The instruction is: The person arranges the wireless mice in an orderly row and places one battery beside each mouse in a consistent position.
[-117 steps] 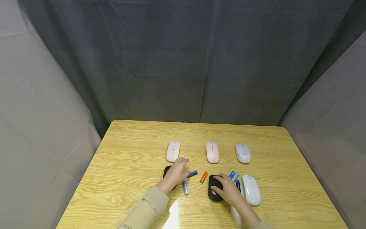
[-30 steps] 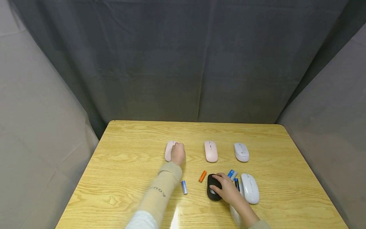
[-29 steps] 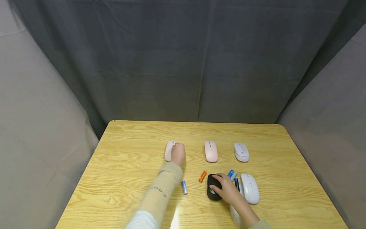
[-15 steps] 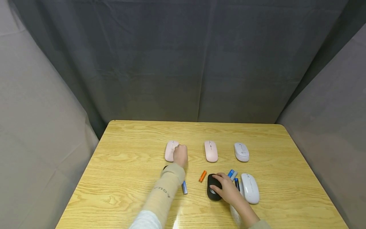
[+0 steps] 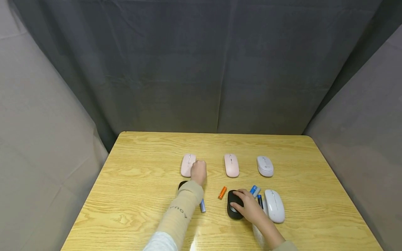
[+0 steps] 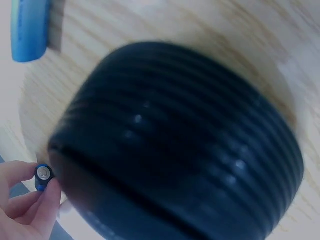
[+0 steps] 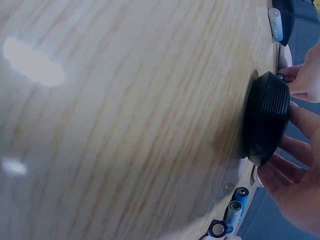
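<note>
My left hand (image 5: pixel 199 172) pinches a blue-and-black battery (image 6: pixel 44 173) between thumb and fingers, its end face toward the left wrist camera. In the head view that hand is beside the left pink mouse (image 5: pixel 187 166) and hides the battery. Under my left forearm lies a black mouse (image 5: pixel 182 183), mostly covered there but large in the left wrist view. My right hand (image 5: pixel 249 205) grips a second black mouse (image 5: pixel 233 200) on the table, fingers along its side. Between the two black mice lie a pale blue battery (image 5: pixel 203 206) and an orange battery (image 5: pixel 222 192).
Behind stand another pink mouse (image 5: pixel 231 165) and a small white mouse (image 5: pixel 265 166). Right of my right hand are a blue battery (image 5: pixel 253 189), a grey battery (image 5: pixel 257 192), a dark battery (image 5: pixel 260 201) and a larger white mouse (image 5: pixel 274 206). Cloth walls surround the wooden table (image 5: pixel 125 195).
My left hand has taken the blue-and-black battery off the table and gone forward to the left pink mouse, lately drawing slightly back and right. The right hand keeps its grip on the black mouse.
</note>
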Demonstrator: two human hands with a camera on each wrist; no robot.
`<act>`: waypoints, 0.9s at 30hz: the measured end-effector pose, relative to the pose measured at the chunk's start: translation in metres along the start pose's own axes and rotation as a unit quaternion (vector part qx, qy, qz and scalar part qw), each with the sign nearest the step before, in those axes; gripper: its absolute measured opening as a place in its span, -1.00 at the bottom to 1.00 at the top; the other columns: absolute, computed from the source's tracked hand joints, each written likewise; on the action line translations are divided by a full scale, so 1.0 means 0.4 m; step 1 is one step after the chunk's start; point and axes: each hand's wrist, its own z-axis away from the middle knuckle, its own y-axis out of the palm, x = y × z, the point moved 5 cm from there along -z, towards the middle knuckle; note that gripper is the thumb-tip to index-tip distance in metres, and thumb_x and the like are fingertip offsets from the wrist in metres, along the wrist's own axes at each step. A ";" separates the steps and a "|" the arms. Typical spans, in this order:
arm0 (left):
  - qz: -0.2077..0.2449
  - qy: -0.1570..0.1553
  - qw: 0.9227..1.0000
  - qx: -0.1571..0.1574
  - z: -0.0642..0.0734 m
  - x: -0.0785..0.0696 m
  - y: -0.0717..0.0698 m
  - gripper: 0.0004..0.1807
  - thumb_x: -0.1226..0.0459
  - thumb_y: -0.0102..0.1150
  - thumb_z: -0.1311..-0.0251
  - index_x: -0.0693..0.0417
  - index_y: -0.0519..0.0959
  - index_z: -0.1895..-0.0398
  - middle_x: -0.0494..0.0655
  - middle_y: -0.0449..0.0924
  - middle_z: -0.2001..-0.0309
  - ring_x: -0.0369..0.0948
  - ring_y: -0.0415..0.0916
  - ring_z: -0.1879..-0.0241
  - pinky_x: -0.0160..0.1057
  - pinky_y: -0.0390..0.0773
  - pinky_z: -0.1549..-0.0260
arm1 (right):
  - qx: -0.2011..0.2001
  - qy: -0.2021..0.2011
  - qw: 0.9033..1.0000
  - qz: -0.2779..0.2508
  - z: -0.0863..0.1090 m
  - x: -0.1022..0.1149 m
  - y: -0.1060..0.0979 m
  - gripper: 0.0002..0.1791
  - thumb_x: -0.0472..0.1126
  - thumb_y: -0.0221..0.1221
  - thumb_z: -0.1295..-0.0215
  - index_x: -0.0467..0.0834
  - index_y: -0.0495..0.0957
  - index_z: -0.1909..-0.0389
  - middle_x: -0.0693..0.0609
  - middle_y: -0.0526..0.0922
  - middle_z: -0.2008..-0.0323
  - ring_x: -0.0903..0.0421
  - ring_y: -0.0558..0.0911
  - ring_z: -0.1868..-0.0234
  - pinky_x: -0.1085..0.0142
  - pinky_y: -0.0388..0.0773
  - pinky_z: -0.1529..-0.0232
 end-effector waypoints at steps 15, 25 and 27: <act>0.001 0.003 1.000 0.008 -0.003 0.001 0.005 -0.89 0.51 0.15 -0.03 0.27 0.66 0.43 0.12 0.60 0.45 -0.05 0.59 0.40 -0.23 0.58 0.49 | -0.006 0.000 1.000 -0.001 0.000 0.004 -0.004 -0.49 -0.09 0.24 -0.13 -0.25 0.48 -0.08 -0.21 0.42 -0.07 -0.17 0.39 -0.13 -0.01 0.41 -0.03; -0.015 0.034 0.999 -0.013 0.002 -0.004 -0.015 -0.89 0.47 0.19 -0.01 0.29 0.63 0.35 0.09 0.56 0.40 -0.07 0.55 0.36 -0.27 0.58 0.45 | -0.014 -0.009 1.000 0.001 0.002 0.004 -0.004 -0.50 -0.10 0.25 -0.13 -0.26 0.49 -0.06 -0.21 0.43 -0.06 -0.18 0.40 -0.12 -0.01 0.41 -0.02; -0.019 0.056 0.998 -0.034 0.002 -0.010 -0.029 -0.84 0.43 0.20 -0.02 0.30 0.61 0.29 0.09 0.55 0.35 -0.08 0.53 0.31 -0.29 0.57 0.41 | -0.013 -0.006 1.000 0.000 0.003 0.003 -0.004 -0.50 -0.10 0.25 -0.13 -0.26 0.48 -0.07 -0.20 0.43 -0.07 -0.17 0.39 -0.12 -0.01 0.41 -0.03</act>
